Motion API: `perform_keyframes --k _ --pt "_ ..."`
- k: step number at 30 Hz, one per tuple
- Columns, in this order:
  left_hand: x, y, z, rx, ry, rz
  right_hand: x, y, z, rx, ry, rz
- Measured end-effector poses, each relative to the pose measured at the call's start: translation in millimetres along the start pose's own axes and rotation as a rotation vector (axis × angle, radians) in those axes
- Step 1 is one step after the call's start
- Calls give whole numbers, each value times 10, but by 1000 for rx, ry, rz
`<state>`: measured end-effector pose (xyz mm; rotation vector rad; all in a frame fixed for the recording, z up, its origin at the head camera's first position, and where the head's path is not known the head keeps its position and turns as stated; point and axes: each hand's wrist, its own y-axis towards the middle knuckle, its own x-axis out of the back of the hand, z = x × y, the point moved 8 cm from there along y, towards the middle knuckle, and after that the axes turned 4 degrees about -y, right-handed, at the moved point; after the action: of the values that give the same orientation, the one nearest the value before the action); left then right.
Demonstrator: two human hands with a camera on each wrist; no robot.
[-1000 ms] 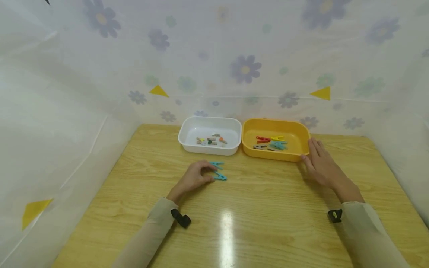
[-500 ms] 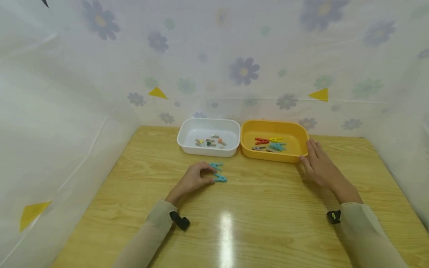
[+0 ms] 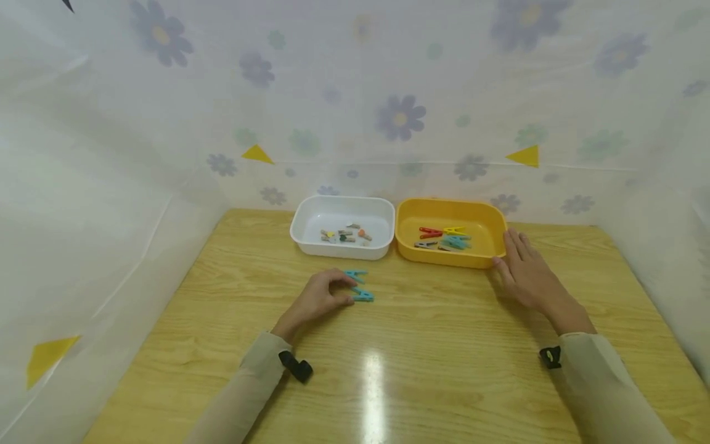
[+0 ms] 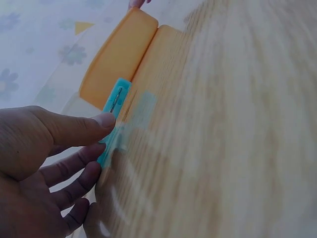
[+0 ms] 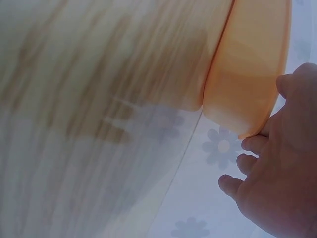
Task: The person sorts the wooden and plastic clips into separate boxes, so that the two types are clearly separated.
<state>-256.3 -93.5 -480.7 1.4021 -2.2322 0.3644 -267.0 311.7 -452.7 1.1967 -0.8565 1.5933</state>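
My left hand rests on the wooden table, fingers curled. Its thumb and fingers pinch a blue clothespin, which the left wrist view shows close up as the clothespin under the thumb. A second blue clothespin lies just beyond the fingertips. My right hand lies flat with straight fingers against the right end of the yellow tray. In the right wrist view those fingers touch the tray's rim. The yellow tray holds several coloured clothespins.
A white tray with several small pegs stands left of the yellow one, touching it. Flowered plastic sheeting walls the table at the back and both sides. Bare tabletop lies between my forearms.
Neither hand has visibly moved; only the head view has drifted slightly.
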Motion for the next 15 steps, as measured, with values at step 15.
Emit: perform_keyframes --k 15 --pt "33 -6 -164 -67 -19 -37 27 -10 39 -4 -7 5"
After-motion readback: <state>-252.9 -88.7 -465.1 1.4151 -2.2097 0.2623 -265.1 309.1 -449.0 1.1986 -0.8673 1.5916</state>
